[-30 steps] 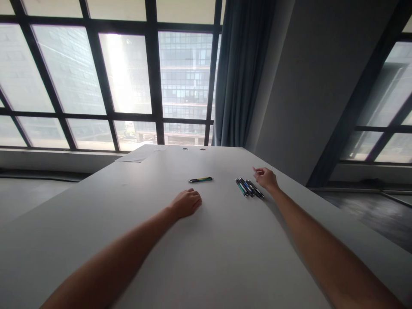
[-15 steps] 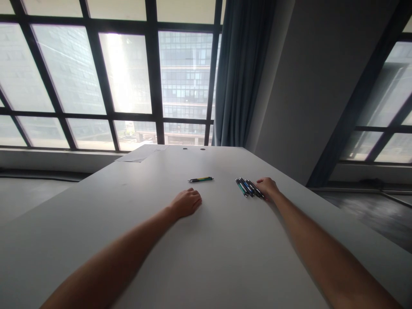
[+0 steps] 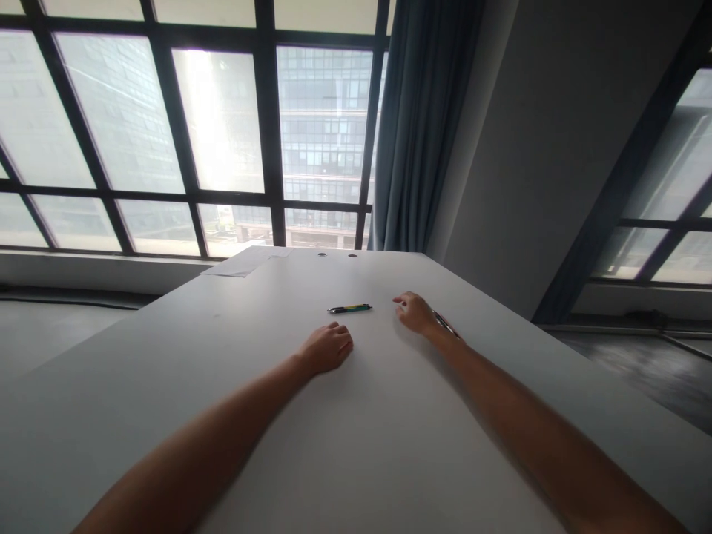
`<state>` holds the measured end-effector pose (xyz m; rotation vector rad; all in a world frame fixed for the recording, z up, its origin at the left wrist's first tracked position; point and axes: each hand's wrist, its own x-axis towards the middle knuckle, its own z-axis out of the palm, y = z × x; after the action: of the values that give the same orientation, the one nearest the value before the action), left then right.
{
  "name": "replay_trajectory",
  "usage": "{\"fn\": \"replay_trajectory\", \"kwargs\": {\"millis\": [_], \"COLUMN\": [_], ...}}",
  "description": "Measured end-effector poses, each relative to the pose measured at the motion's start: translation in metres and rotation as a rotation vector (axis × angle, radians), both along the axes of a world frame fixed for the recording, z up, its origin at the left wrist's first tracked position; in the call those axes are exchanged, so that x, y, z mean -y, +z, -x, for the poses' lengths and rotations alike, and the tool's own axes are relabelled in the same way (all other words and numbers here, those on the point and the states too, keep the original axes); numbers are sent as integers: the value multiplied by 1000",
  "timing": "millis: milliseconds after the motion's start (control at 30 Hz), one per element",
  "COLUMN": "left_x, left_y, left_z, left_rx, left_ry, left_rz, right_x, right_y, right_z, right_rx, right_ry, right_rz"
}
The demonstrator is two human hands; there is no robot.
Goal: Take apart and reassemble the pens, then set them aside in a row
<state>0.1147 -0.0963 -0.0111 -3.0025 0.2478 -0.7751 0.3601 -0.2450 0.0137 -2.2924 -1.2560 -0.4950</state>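
Note:
On the white table (image 3: 356, 430) two pens with yellow and green on dark barrels, or one such pen, lie crosswise at the middle; I cannot tell the count. My left hand (image 3: 327, 347) rests palm down just nearer to me, its fingers curled in and nothing visible in them. My right hand (image 3: 413, 311) hovers right of this yellow-and-green pen (image 3: 350, 308), thumb and forefinger apart and pointing left towards it. Behind my right wrist a dark pen (image 3: 446, 324) of the row shows; my hand and forearm hide the others.
Sheets of paper (image 3: 236, 263) lie at the table's far left. Two dark round spots (image 3: 352, 256) sit near the far edge. Beyond the table are a large window (image 3: 325, 133), a blue curtain (image 3: 414, 148) and a grey pillar (image 3: 517, 170).
My right hand has moved left from the right side of the pen row towards the pen in the middle, now covering most of the row. My left hand has stayed in place.

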Motion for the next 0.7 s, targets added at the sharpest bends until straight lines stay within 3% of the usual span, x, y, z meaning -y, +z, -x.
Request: {"fn": "replay_trajectory", "kwargs": {"millis": [100, 300, 433, 600, 700], "left_x": [1, 2, 3, 4, 3], "left_y": [1, 1, 2, 2, 0], "left_z": [1, 2, 2, 3, 4], "left_rx": [7, 2, -11, 6, -13], "left_ry": [14, 34, 42, 61, 118], "left_rz": [7, 34, 50, 58, 74], "right_x": [-41, -84, -83, -62, -43], "right_y": [-8, -15, -14, -6, -4], "right_z": [31, 56, 62, 73, 80], "right_rx": [80, 174, 203, 175, 156], "right_ry": [159, 166, 190, 211, 222], "right_rz": [152, 247, 280, 351, 278]}}
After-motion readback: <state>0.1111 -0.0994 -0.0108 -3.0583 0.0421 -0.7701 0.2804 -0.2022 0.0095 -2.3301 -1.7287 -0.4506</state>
